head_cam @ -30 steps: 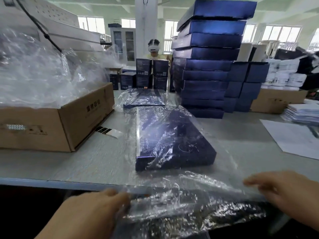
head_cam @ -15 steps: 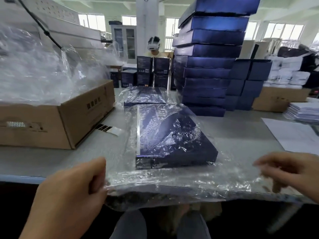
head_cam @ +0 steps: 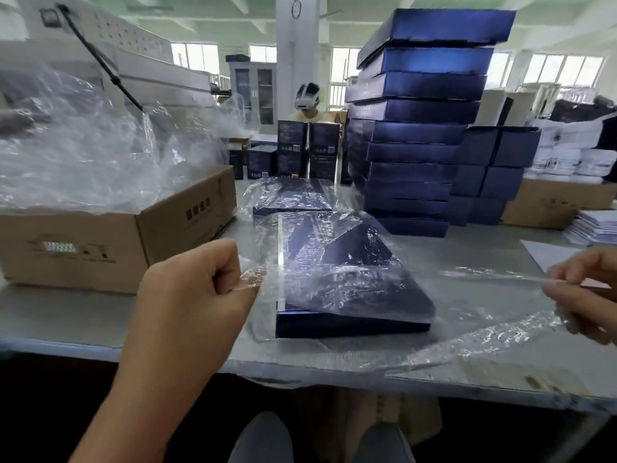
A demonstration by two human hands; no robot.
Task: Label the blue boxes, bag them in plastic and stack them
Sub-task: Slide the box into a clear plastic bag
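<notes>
Head view: the flat dark-blue rectangular box (head_cam: pixel 350 285) lies near the front edge of the grey table (head_cam: pixel 66 315), inside a clear crinkled plastic bag (head_cam: pixel 467 329) whose open mouth spreads toward the person. The left hand (head_cam: pixel 190 302), at the box's 9 o'clock, is clenched with thumb and fingers pinching the bag's edge. The right hand (head_cam: pixel 587 289), at 3 o'clock, pinches the opposite end of the same edge, so the film stretches taut across the box. Bagging of this box looks nearly finished: the flap is probably about to be folded over or sealed, and stacking is not yet done. Whether it carries a label cannot be made out. At its 12 o'clock lies a second bagged blue box (head_cam: pixel 290 198). A tall stack of blue boxes (head_cam: pixel 417 128) rises at 1 o'clock, and a brown cardboard carton of loose plastic bags (head_cam: pixel 133 242) sits at 10 o'clock, suggesting much work remains.
</notes>
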